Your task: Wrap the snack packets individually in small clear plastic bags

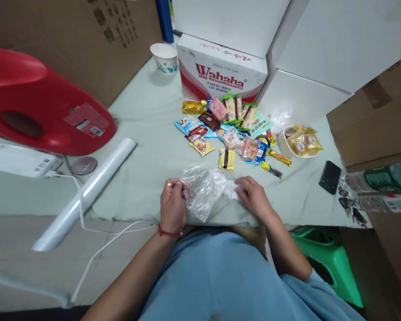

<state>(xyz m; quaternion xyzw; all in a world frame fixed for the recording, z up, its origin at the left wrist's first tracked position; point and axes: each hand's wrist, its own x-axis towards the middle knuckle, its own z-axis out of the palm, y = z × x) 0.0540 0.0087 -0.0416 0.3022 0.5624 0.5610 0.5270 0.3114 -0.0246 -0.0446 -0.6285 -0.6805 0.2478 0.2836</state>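
Note:
A crinkled clear plastic bag (205, 191) is stretched between my two hands, just above the front part of the table. My left hand (173, 203), with a ring and a red bracelet, pinches the bag's left side. The bunched right end is gripped by the fingers of my right hand (255, 196). Beyond the bag lies a loose pile of wrapped snacks, with a yellow packet (227, 159) closest to it. A white bowl (284, 145) to the right holds several yellow-wrapped snacks (304, 141).
A Wahaba-style printed water carton (220, 67) and a paper cup (165, 58) stand behind the pile. On the left are a red jug (47, 107), a film roll (87, 194) and a power strip (20, 159) with a white cable. A black box (329, 177), keys (352, 209) and bottles (384, 178) lie right.

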